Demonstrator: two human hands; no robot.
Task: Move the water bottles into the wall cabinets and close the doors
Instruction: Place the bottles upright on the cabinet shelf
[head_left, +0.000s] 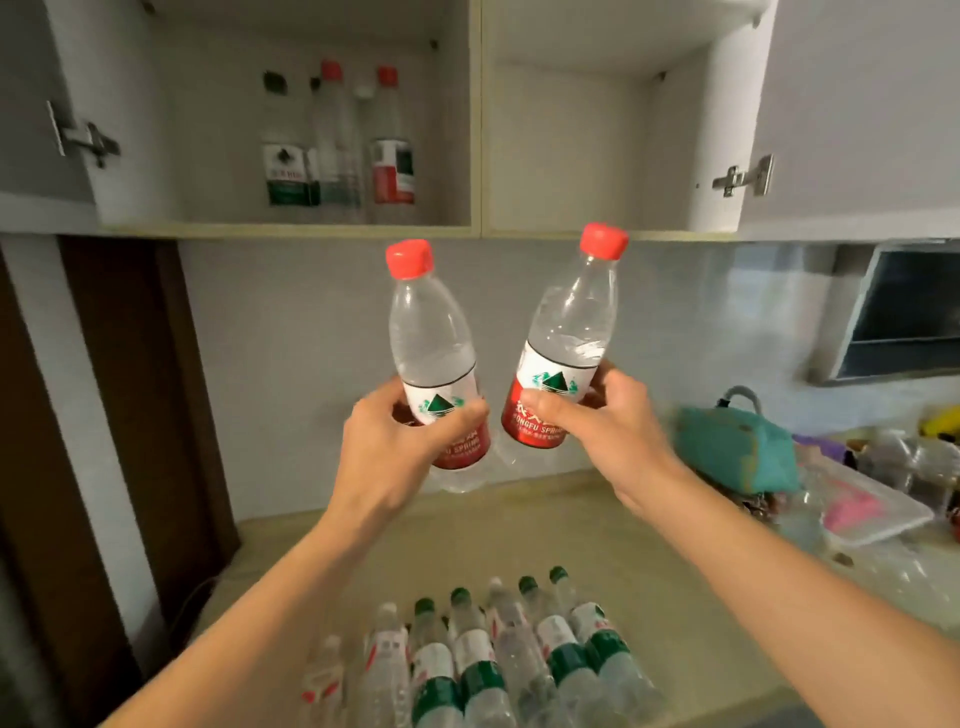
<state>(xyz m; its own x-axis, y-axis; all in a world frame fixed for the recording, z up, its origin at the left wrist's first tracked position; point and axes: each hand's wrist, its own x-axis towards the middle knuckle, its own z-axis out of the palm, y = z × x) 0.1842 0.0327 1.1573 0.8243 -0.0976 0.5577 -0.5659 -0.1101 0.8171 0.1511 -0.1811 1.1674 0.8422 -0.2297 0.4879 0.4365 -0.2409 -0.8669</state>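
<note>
Both arms reach up in front of the wall cabinets, each hand gripping one red-capped water bottle around its label. The left hand (400, 441) wraps its fingers and thumb round the left bottle (434, 358), which leans slightly left; the right hand (597, 421) holds the right bottle (569, 338), tilted to the right, with the thumb across the red part of the label. The two bottles are near each other at the bottom and spread apart toward the caps, both raised just below the cabinet shelf edge. Above, the left cabinet (156, 156) stands open with a small group of bottles (340, 150) upright at its back, some red-capped and one green-labelled. The right cabinet (571, 156) is also open, its door (857, 104) swung out on its hinge. Down on the counter (597, 530), a cluster of bottles (483, 660) stands close together, several with green caps and green labels. To the right on the counter lie a teal bag (737, 447) and a clear plastic tray (872, 509).
</note>
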